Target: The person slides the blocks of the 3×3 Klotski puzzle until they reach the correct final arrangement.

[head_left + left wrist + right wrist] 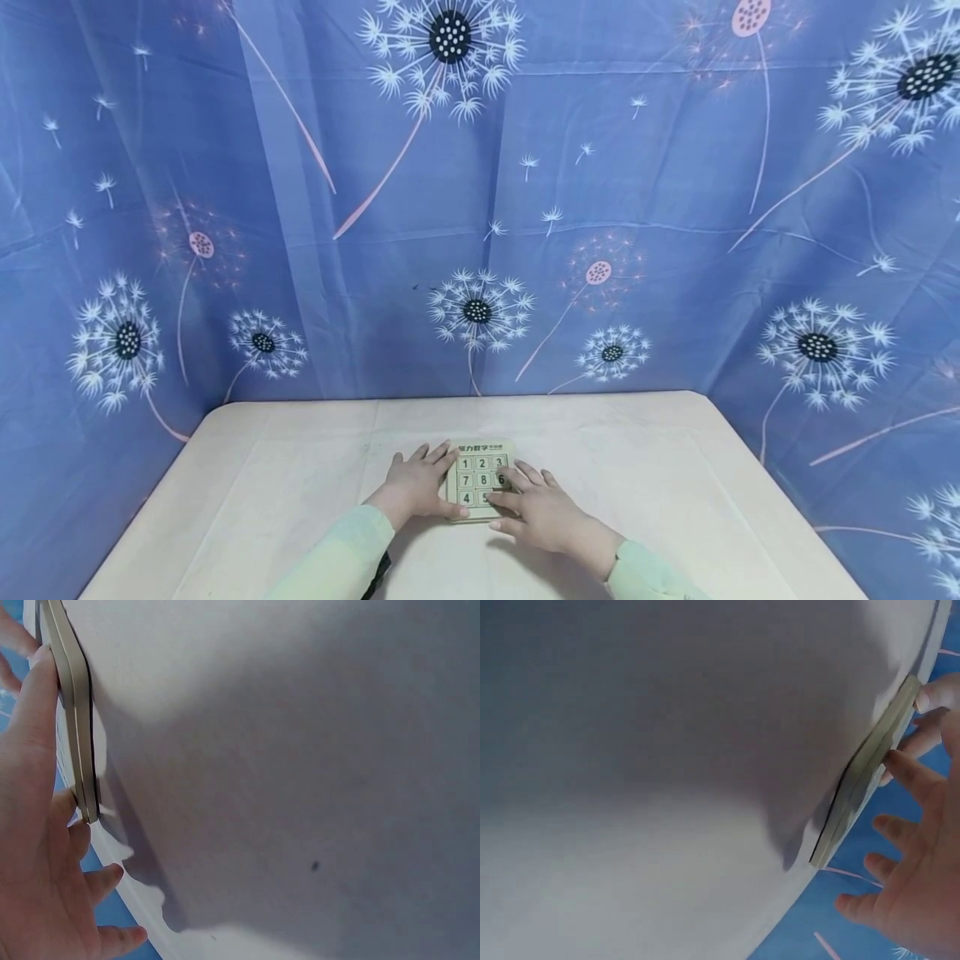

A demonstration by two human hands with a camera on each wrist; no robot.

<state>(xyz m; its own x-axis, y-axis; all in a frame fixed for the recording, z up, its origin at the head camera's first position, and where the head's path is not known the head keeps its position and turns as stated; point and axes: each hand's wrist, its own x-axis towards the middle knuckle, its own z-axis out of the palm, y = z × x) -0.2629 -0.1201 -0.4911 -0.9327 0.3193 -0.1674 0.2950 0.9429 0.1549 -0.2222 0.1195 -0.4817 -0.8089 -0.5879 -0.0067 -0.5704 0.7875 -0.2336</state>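
A pale green number slide puzzle [480, 514] lies flat on the table, its black-numbered tiles facing up. Its top row reads 1, 2, 3; below are 7, 8, 6, then 4 and 5. My left hand [416, 485] holds the board's left side, thumb at the near corner and fingers at the far corner. In the left wrist view the thumb presses the edge of the puzzle [79, 712]. My right hand [543, 510] reaches over the right side with spread fingers, a fingertip touching near the 5 tile. It covers the lower right corner.
A cream-coloured table [300, 475] with rounded far corners carries the puzzle. Blue curtains [390, 317] with a dandelion print hang behind and on both sides. A small dark spot [315, 865] marks the tabletop in the left wrist view.
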